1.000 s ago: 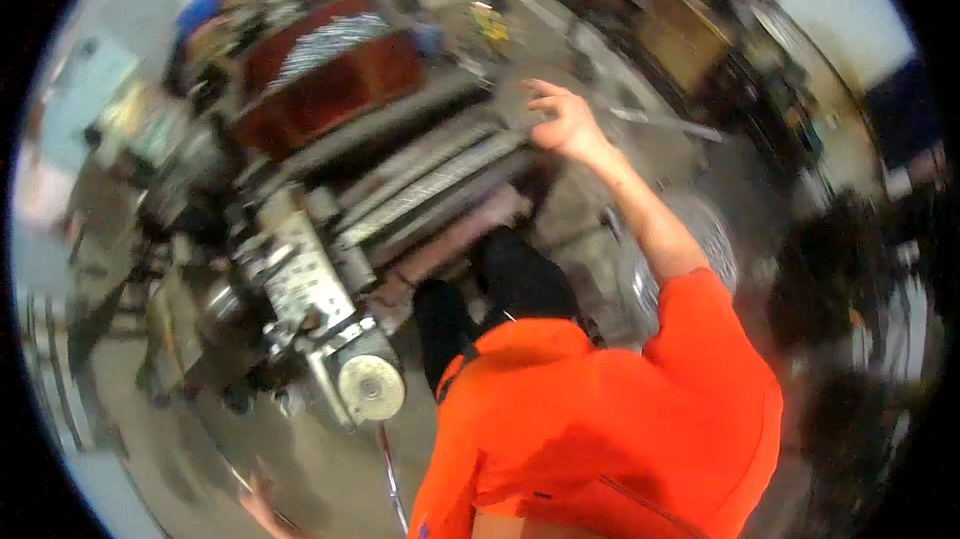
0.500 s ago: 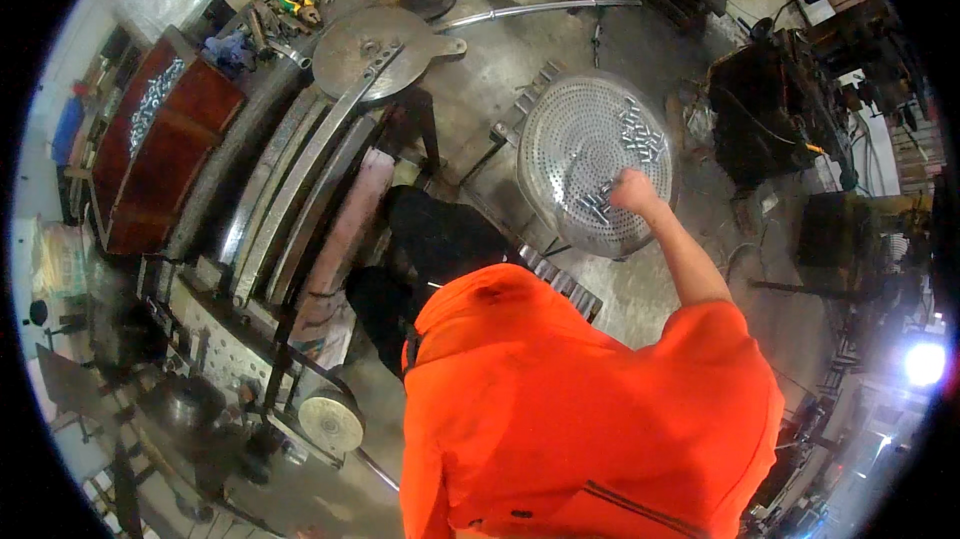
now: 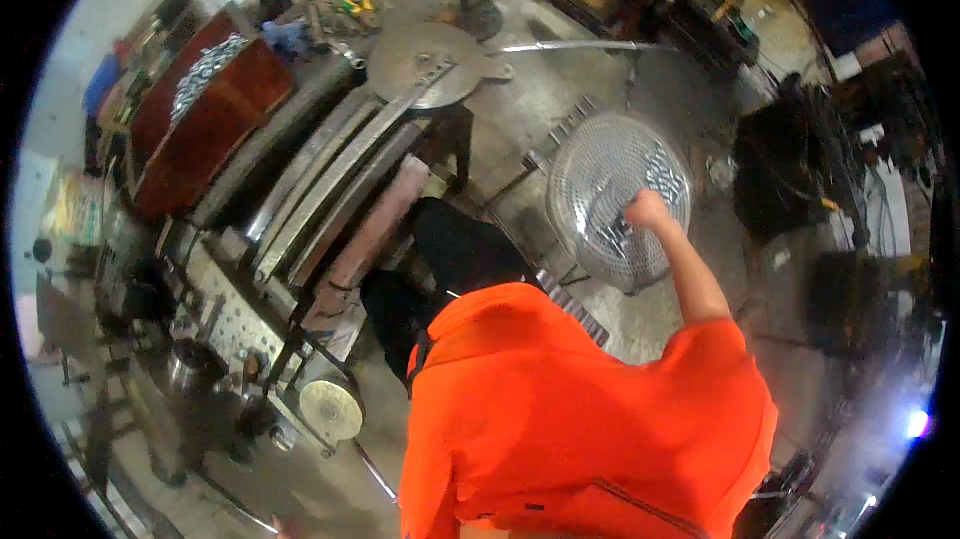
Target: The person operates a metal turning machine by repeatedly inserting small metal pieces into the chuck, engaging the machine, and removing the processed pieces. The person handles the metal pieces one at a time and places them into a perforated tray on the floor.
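My right hand [image 3: 648, 211] reaches forward on an outstretched arm into a round perforated metal basket [image 3: 590, 174] that stands on the concrete floor. Its fingers curl down among small shiny metal pieces [image 3: 662, 171] lying in the basket, and what they hold is hidden. Only a sliver of what seems to be my left hand [image 3: 283, 527] shows at the lower edge, so its fingers cannot be read. My orange shirt [image 3: 580, 419] fills the lower middle of the view.
A long machine with metal rails [image 3: 330, 179] runs diagonally on my left, with a round metal disc [image 3: 430, 59] at its far end and a round-capped motor [image 3: 332, 407] at its near end. A red-brown box [image 3: 200, 124] sits beyond it. Dark cluttered equipment [image 3: 790, 169] stands on the right.
My right hand has left the machine's far end and swung right into the perforated basket. The view has turned toward the basket, and the hand now sits a little deeper among the pieces.
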The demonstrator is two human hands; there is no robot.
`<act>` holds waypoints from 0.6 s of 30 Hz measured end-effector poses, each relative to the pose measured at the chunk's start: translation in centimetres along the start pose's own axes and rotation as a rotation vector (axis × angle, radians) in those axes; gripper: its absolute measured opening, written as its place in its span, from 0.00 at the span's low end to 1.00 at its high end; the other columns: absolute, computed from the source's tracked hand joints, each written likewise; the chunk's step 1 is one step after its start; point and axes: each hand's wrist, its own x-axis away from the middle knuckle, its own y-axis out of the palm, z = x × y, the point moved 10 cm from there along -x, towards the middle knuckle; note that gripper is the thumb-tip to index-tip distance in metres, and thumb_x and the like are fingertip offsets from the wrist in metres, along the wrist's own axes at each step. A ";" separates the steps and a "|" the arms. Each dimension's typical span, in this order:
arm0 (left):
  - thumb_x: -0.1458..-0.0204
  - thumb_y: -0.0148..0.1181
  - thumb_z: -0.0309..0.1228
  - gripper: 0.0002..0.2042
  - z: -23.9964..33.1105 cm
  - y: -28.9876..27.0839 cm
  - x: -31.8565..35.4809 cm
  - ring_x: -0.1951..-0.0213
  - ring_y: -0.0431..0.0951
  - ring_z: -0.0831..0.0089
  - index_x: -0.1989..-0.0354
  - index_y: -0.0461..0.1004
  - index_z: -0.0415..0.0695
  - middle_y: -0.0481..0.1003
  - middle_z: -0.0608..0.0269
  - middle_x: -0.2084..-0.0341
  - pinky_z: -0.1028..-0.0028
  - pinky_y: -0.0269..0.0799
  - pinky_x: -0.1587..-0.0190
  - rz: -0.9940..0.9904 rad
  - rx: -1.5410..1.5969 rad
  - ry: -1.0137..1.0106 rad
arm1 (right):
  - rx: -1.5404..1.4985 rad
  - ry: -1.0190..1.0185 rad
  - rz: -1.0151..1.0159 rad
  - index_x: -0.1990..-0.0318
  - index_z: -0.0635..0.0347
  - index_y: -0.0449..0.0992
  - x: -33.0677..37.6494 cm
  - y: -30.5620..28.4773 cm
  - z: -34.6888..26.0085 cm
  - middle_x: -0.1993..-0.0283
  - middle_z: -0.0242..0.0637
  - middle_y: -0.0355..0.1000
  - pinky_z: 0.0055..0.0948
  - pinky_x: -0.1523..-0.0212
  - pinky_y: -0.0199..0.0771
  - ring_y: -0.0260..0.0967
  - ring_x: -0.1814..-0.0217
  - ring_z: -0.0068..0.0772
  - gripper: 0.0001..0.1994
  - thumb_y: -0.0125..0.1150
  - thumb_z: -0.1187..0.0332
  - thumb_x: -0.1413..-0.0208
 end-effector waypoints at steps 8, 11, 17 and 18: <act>0.49 0.53 0.35 0.20 22.2 -15.5 10.5 0.59 0.73 0.68 0.53 0.68 0.32 0.72 0.52 0.59 0.72 0.65 0.54 0.117 0.736 0.401 | -0.742 -1.200 -0.161 0.64 0.60 0.77 12.1 -12.0 -34.8 0.58 0.41 0.67 0.25 0.57 0.64 0.65 0.56 0.35 0.19 0.53 0.74 0.71; 0.50 0.53 0.32 0.13 33.2 -14.7 14.1 0.68 0.74 0.75 0.61 0.73 0.34 0.76 0.60 0.74 0.77 0.67 0.61 -0.043 0.959 0.586 | -0.786 -1.522 -0.321 0.62 0.61 0.77 20.8 -11.7 -45.6 0.56 0.40 0.66 0.29 0.52 0.63 0.64 0.53 0.38 0.22 0.52 0.73 0.74; 0.43 0.44 0.41 0.19 46.5 -7.3 20.4 0.74 0.76 0.70 0.64 0.71 0.33 0.75 0.57 0.74 0.75 0.71 0.67 -0.858 1.367 0.889 | -0.787 -2.053 -0.359 0.65 0.61 0.76 35.3 -12.6 -54.9 0.57 0.44 0.68 0.35 0.52 0.63 0.64 0.53 0.45 0.20 0.54 0.70 0.74; 0.43 0.45 0.43 0.20 46.7 -6.7 20.7 0.73 0.76 0.70 0.63 0.71 0.35 0.75 0.56 0.74 0.75 0.71 0.67 -0.976 1.509 0.799 | -0.788 -2.061 -0.309 0.64 0.61 0.76 36.1 -12.5 -55.4 0.57 0.44 0.68 0.36 0.52 0.63 0.64 0.53 0.46 0.21 0.54 0.70 0.74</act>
